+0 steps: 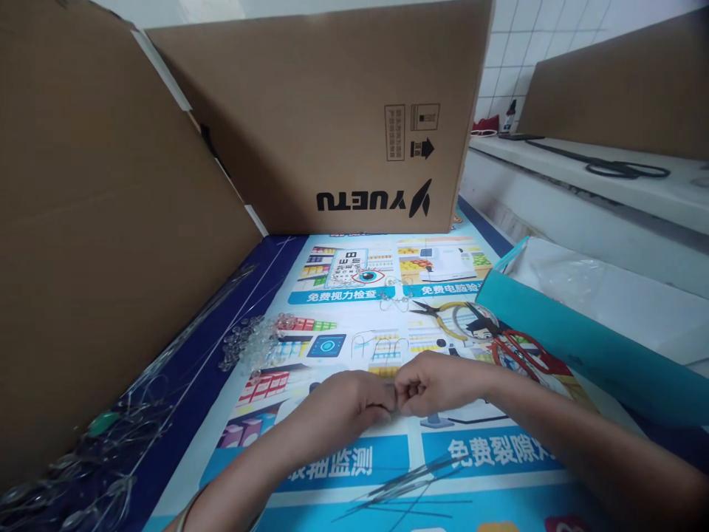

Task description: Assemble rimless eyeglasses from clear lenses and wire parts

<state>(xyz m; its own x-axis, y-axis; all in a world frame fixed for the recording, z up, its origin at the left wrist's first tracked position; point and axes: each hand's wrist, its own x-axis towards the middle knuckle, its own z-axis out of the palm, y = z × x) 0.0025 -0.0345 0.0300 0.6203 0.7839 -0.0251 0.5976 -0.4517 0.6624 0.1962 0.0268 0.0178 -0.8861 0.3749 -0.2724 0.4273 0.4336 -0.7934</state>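
Observation:
My left hand point(354, 399) and my right hand point(424, 386) meet knuckle to knuckle over the printed sheet, both with fingers closed. What they hold, if anything, is hidden or too small to name. Below them lies a loose bundle of thin straight wires point(407, 480). Just beyond the hands are some bent wire pieces point(379, 343). Yellow-handled pliers point(446, 321) and red-handled scissors point(521, 351) rest to the right, near my right forearm. A heap of clear beads point(258, 341) spreads out on the left. Farther back sits a small cluster of beaded wire point(394, 294).
Tall cardboard panels point(310, 125) wall off the left and back. A teal box point(581, 332) with clear plastic inside stands at the right. Tangled wire pieces point(94, 465) lie at the lower left. On a ledge at right is a long dark tool point(614, 166).

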